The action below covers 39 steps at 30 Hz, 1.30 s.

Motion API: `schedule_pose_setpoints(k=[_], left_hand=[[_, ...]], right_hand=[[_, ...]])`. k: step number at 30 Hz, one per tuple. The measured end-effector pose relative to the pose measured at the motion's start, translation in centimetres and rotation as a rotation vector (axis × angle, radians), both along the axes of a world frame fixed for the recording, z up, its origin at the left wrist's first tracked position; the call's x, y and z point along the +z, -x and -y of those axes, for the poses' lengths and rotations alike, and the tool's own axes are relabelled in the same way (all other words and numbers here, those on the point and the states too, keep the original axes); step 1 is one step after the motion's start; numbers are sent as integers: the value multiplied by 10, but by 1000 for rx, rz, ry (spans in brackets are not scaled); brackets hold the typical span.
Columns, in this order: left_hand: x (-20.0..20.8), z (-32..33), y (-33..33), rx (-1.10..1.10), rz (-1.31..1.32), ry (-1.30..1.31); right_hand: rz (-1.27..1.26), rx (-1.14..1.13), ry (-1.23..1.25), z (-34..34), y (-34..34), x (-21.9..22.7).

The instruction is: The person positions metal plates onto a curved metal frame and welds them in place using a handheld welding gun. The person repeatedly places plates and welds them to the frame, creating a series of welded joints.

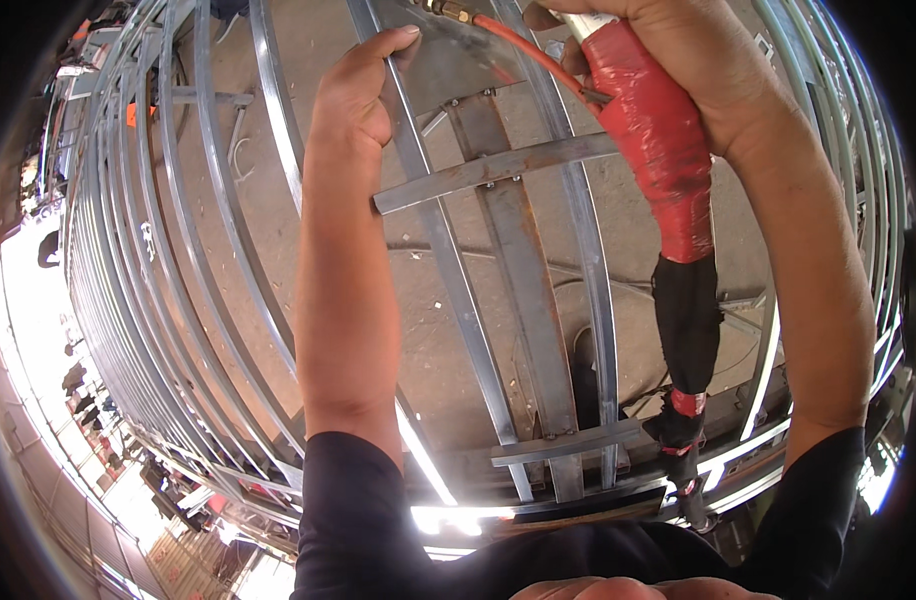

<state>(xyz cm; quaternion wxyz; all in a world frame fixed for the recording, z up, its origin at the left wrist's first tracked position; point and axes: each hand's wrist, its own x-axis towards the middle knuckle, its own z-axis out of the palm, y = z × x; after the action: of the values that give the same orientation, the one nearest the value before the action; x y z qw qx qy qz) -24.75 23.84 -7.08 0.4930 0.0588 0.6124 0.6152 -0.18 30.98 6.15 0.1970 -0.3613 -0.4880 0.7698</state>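
Note:
My left hand (363, 90) is closed around a long steel bar (448, 250) near the top of the view, its thumb side over the bar and its other fingers mostly hidden. In my right hand (678, 60) is a red-taped hand tool (643, 110) with a white end. Its tip lies beyond the upper edge. A thick black-wrapped cable (686, 320) hangs from it toward my body. A thin orange-red hose (533, 50) runs from a brass fitting (448, 10) to the tool. A short steel crosspiece (498, 172) lies across the long bars between my forearms.
A wide flat steel strip (523, 270) and another long bar (588, 260) run toward me. Nearer my body lies a second short crosspiece (566, 442). Many parallel steel tubes (203, 200) stretch along the left, and more line the right. Beneath is a dusty floor (433, 340) with loose cables.

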Motion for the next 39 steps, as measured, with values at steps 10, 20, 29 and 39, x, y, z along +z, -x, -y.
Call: schedule_pose_setpoints(k=[10, 20, 29, 39], left_hand=[[-11, 3, 3, -29, -31, -86], [-19, 0, 8, -100, 53, -110], [-13, 2, 2, -89, -56, -68], [-18, 0, 5, -126, -43, -60]], right_hand=[[25, -26, -127, 13, 21, -31], [98, -108, -114, 18, 26, -31], [-100, -41, -118, 23, 20, -29], [76, -192, -638, 22, 24, -62]])
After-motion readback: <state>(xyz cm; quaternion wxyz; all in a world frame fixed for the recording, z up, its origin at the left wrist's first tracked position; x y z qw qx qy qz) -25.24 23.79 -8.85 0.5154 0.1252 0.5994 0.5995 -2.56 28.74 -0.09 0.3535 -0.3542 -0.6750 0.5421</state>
